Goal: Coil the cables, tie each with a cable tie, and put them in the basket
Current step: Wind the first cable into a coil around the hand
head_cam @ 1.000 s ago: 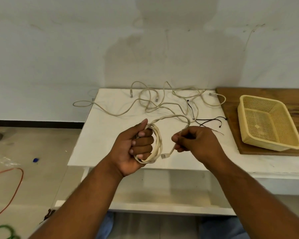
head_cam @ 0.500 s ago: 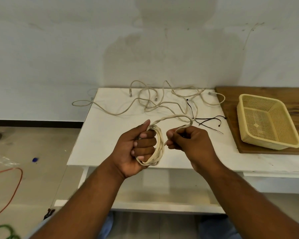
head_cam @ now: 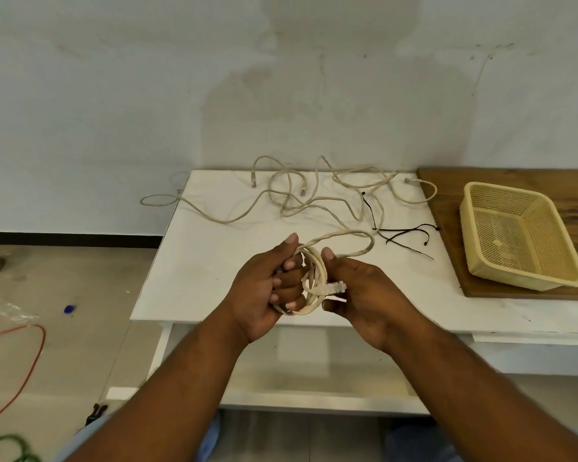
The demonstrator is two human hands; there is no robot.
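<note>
Looking first to the basket [head_cam: 528, 281], well off to the right of the right hand [head_cam: 364, 295] and resting on a board [head_cam: 574, 195]: only bare mesh floor to see, with one small pale patch on it.

Gripping the coil [head_cam: 314, 278] in the left hand [head_cam: 267, 288], above the near edge of the counter [head_cam: 197, 261]. Four fingers curled through the loops, thumb pointing up behind them. Clasping the same coil from the other side with the right hand, thumb over the top and fingertips hooked underneath, palm turned toward the left hand. Pressing the plug [head_cam: 336, 287] between coil and right palm. Trailing one loop of slack up and away beyond the right thumb, then back down to it.

Leaving the loose cables [head_cam: 294, 201] sprawled on the counter beyond both hands, and the black ties [head_cam: 404, 231] lying beyond and to the right of the right hand.

Compared with half a second ago: right hand no longer a tight fist pinching the tail beside the coil, but spread wider and closed around the coil itself. Plug now tucked against the palm. Left grip unchanged.
</note>
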